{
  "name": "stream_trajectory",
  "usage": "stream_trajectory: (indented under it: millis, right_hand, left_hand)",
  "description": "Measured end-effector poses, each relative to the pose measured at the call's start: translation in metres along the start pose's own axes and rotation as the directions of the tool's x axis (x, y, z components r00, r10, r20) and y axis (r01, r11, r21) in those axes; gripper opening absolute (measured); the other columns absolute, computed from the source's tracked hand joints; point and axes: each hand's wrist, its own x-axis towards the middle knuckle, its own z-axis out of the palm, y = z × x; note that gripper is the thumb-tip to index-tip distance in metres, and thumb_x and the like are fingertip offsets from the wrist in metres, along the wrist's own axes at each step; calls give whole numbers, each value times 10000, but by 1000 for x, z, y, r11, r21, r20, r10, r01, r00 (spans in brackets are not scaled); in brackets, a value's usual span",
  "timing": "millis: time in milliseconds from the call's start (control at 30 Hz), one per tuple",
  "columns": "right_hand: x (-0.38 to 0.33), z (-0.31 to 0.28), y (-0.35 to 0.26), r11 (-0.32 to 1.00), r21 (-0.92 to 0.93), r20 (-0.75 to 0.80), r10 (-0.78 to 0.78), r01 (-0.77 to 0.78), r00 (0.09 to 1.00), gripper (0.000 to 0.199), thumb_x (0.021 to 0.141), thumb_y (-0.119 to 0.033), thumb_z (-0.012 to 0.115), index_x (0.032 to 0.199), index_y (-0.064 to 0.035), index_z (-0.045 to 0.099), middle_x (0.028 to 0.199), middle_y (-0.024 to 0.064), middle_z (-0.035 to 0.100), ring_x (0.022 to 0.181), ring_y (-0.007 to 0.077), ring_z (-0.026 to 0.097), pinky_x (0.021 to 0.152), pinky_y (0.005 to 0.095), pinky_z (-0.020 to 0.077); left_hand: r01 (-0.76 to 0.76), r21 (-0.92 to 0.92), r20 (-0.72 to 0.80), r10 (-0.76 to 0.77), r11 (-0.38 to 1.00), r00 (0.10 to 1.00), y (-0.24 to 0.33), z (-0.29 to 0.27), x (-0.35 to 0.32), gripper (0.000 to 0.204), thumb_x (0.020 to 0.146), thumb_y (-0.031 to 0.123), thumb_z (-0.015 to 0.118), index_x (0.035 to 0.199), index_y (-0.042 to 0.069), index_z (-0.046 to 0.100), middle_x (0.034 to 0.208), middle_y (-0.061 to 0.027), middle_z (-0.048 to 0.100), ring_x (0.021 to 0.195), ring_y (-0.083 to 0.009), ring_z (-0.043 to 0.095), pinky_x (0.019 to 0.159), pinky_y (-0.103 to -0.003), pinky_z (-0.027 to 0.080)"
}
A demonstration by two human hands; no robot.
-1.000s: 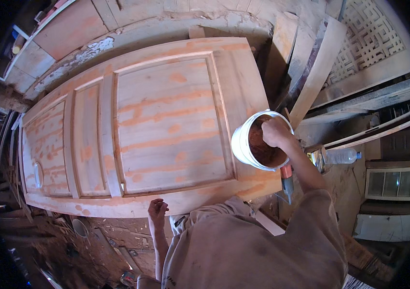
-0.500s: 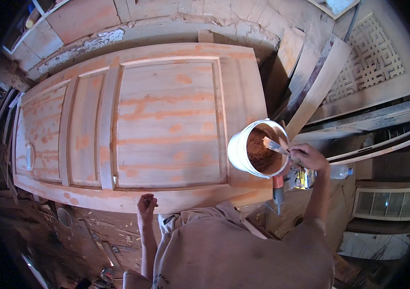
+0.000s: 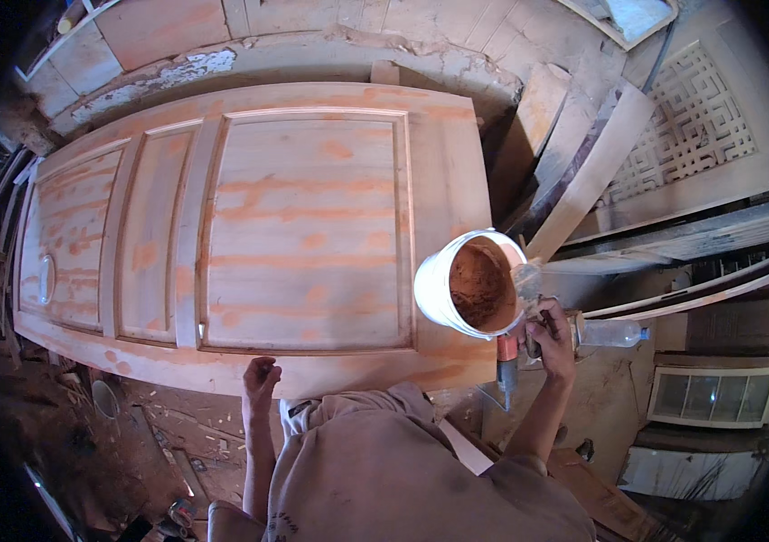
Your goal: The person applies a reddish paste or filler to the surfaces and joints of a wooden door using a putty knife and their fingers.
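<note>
My right hand (image 3: 551, 336) grips a putty knife (image 3: 525, 282), its flat smeared blade up against the right rim of a white bucket (image 3: 434, 287). Reddish-brown filler paste (image 3: 478, 287) lies inside the bucket, which sits at the right end of a large wooden panel door (image 3: 448, 181). Orange-brown streaks and patches mark the door's panels and frame. By the door's near edge, my left hand (image 3: 261, 375) is loosely closed, with nothing showing in its fingers.
A red and grey tool (image 3: 506, 366) and a clear plastic bottle (image 3: 612, 333) are to the right of the bucket. Boards (image 3: 597, 172) and a lattice panel (image 3: 692, 126) lean at the far right. Wood scraps and shavings litter the floor (image 3: 177, 425) at lower left.
My right hand has drawn back toward me, bringing the putty knife from inside the bucket to its right rim. The whole view has shifted slightly; my left hand stays closed near the door edge.
</note>
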Motion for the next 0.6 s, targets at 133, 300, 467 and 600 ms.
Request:
stream_trajectory:
  millis: [133,300,467,600]
  right_hand:
    - [-1,24,13,990,-69,-58,-124,120,991,186,930,5,611,1038,-72,482,991,21,581,784,93,562,664,254,473]
    - [1,50,14,977,-72,-212,-212,201,954,98,1038,-175,509,1077,-85,503,932,24,574,828,90,518,750,252,448]
    - [10,71,19,956,-221,-325,-258,192,910,253,1017,-141,540,1254,-67,489,936,51,593,759,122,564,671,266,497]
    - [13,73,25,982,-99,-323,-184,160,928,247,979,-97,583,1205,-63,491,925,68,581,646,140,603,511,310,525]
  left_hand:
    - [60,20,-40,-60,998,997,4,-2,-9,281,881,137,735,1110,37,607,865,-2,630,750,-72,590,658,-203,458]
    - [106,53,-90,-101,993,991,-5,-2,-17,288,873,151,728,1108,29,614,863,-6,630,734,-89,595,640,-240,444]
    - [60,15,-92,-59,998,994,-14,-13,-22,281,875,158,734,1099,26,626,858,-8,632,721,-77,590,626,-225,430]
    - [59,25,-44,-58,998,997,-5,-6,-18,287,879,165,737,1104,20,632,830,-6,639,713,-78,593,619,-219,423]
